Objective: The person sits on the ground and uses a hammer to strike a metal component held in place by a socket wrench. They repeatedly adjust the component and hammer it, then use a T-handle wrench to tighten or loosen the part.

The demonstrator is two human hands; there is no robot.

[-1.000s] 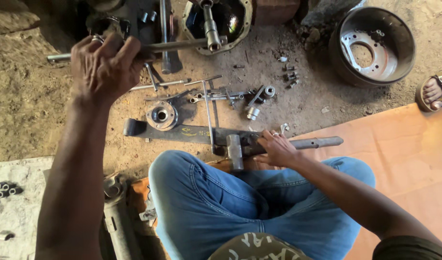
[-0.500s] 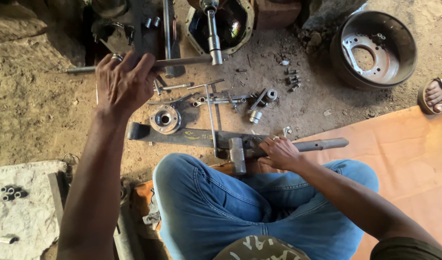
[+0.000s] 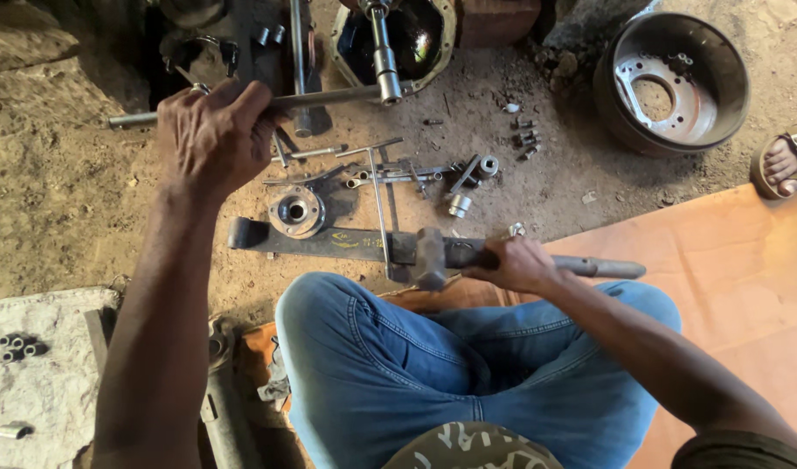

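Seated person: left hand (image 3: 209,130) clamped on a long grey steel rod (image 3: 329,97) at far left; right hand (image 3: 518,263) gripping a dark metal sledgehammer (image 3: 468,256) lying near the knees; a careless swing could strike the rod-holding fingers

Soft daylight fills the scene, brightest over the sandy dirt floor (image 3: 60,208) at its left edge and on the orange ground sheet (image 3: 746,260) at the right. The top left corner sinks into deep shadow, where the dark machinery is hard to read. The round grey metal brake drum (image 3: 672,82) shows a mild sheen on its inner rim, without harsh glare. Shadows under the scattered tools are faint and short. Focus is sharp across the middle; the bare left forearm (image 3: 155,347), close to the lens, looks stretched by wide-angle distortion.
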